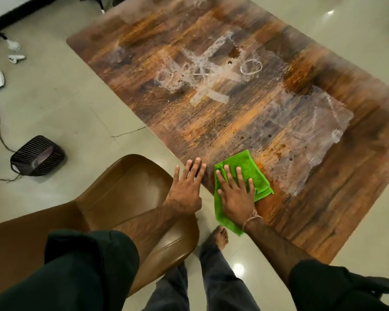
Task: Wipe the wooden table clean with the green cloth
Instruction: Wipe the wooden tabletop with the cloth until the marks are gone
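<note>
**One green cloth under a flat hand**

Looking down from the head camera, we see one wooden table [211,113] with white scribbles on it. One is a ring like an O [251,66]. One green cloth [247,167] lies at the table's near edge. The right hand [234,196] presses flat on it, fingers straight and spread. The left hand [185,187] is just beside it, fingers straight, holding nothing. One brown chair [121,187] and one black fan [37,156] are on the floor.

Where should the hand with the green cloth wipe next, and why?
Probably push the right hand, flat on the green cloth, forward across the wooden table: brown specks lie just ahead, and white scribbles beyond.
</note>
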